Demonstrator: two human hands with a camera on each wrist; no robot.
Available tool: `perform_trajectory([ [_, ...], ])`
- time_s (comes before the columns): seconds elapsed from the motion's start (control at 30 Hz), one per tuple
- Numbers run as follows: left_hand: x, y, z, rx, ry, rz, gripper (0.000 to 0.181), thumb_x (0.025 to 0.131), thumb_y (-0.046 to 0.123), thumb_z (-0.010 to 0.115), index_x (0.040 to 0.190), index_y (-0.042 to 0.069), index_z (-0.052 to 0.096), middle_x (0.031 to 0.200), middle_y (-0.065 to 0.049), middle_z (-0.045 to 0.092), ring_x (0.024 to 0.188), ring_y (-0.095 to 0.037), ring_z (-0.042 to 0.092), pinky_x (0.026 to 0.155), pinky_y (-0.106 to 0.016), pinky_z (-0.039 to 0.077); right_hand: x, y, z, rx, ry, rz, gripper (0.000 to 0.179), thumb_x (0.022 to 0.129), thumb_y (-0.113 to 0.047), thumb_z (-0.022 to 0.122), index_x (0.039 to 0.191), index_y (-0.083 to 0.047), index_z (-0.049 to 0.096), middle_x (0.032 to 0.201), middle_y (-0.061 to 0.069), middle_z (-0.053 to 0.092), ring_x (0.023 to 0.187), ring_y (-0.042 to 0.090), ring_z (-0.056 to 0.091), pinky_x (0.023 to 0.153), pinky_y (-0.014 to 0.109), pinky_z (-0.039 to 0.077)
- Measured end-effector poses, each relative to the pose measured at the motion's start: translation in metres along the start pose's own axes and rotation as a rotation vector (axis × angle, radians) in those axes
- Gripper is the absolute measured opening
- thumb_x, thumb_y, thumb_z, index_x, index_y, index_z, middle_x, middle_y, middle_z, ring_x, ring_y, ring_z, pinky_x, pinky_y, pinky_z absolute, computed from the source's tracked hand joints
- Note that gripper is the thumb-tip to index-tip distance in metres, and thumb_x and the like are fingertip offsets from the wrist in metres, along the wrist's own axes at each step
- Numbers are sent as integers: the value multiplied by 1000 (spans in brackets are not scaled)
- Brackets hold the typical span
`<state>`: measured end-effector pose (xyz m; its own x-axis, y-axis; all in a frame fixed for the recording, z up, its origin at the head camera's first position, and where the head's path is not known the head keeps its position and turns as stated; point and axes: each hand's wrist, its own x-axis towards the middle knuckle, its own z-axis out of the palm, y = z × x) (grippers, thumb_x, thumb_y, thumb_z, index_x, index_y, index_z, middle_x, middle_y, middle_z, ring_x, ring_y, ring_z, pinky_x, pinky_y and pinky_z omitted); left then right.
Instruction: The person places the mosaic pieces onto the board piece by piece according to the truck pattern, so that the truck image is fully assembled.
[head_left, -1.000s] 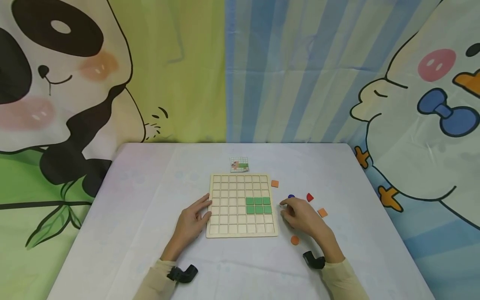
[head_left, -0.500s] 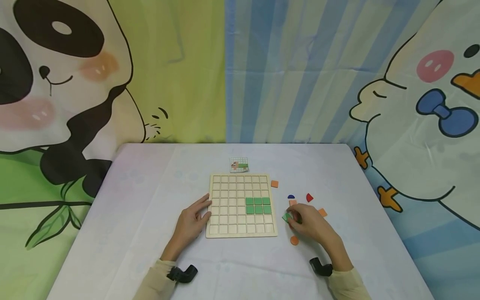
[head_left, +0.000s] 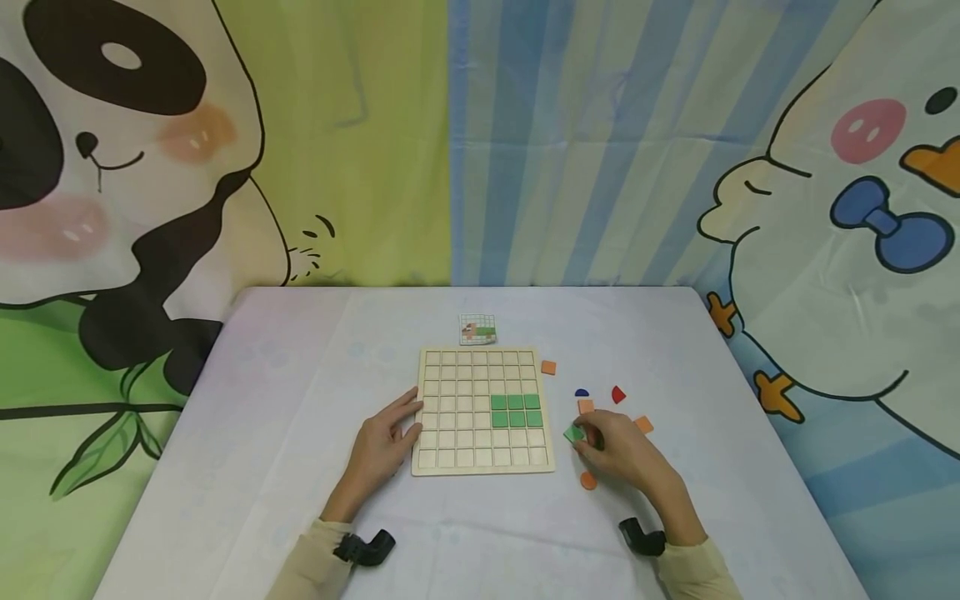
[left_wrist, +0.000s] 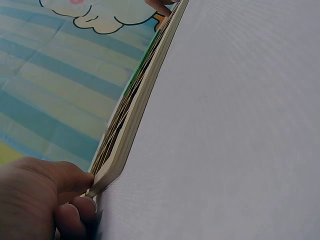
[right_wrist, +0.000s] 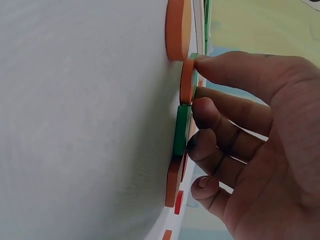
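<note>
My left hand (head_left: 378, 446) grips the left edge of a pale wooden grid board (head_left: 483, 472). In the left wrist view, the thumb and curled fingers pinch the corner of the board (left_wrist: 132, 120). Two rows of green square tiles (head_left: 516, 411) fill cells at the board's right side. Right of the board, my right hand (head_left: 626, 450) pinches another green square tile (head_left: 573, 434) between thumb and forefinger, low over the table. The right wrist view has an orange piece (right_wrist: 186, 82) and a green tile (right_wrist: 181, 130) right by the fingers; the other fingers curl loosely.
A small picture card (head_left: 477, 329) lies behind the board. Around the right hand lie an orange disc (head_left: 588, 481), orange square tiles (head_left: 644, 424), a red quarter-circle piece (head_left: 618, 394) and a blue half-circle (head_left: 582, 392). One orange square (head_left: 549, 367) sits by the board's upper right edge.
My right hand has drawn back to the right from beside the board and taken hold of a green tile, then stayed there. The left hand and board have not moved.
</note>
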<state>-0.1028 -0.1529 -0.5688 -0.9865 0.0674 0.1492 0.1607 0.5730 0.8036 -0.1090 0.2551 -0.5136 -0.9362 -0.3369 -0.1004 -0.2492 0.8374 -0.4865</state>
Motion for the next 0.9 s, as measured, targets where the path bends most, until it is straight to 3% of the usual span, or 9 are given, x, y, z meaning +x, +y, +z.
perform_trajectory([
  [0.47,-1,1,1,-11,-15,-19,41,98,11,75,139,10,70,160,-1,57,48,-3,37,48,-22,35,9,-12,4,-17,-11,15,26,95,-17,78,119,-10,77,70,-8,53,63,6,45,59,22,37],
  [0.9,-1,2,-1,-7,-13,-17,41,98,11,75,139,9,70,160,-1,57,50,-3,37,51,-21,36,7,-13,5,-18,5,49,30,92,-21,83,119,-9,76,74,-7,54,67,9,47,60,23,39],
])
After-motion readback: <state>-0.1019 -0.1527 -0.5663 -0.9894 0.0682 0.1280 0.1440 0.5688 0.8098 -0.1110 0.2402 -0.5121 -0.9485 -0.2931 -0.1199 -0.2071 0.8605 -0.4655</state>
